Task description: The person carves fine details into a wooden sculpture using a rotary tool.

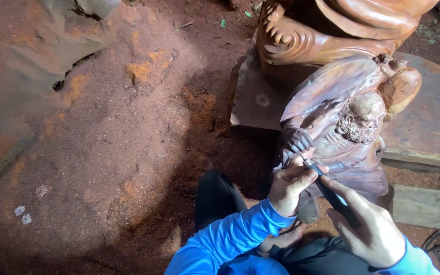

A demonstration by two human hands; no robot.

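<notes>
Wooden statue (342,127) of a bearded figure, reddish-brown, standing on a flat wooden slab (429,127) above ground covered in red sawdust (128,153). Behind the statue, a larger carving (322,30) with curled scrollwork. Just below the statue's carved hand, a slim dark carving tool (332,196), tip pressed against the wood near that carved hand. Right hand (370,229) wrapped around the tool's body below the statue, clamped like a pen grip. Left hand (290,186) closed near the tool's tip, fingers resting against the statue's lower edge, steadying. Both hands close together, blue sleeves (230,234) trailing down from the statue toward the viewer. Dark trousers and a knee (215,198) left of the statue's base.

For fine detail work of this kind, likely best: light pressure only, short strokes, tip kept at a shallow angle to the wood. Left hand braced on the statue as a pivot, guarding against slips into finished parts such as the beard and face above. Steady wrist, slow passes, dust cleared often to keep the cut line visible. Whether the tool is running: cannot tell.
</notes>
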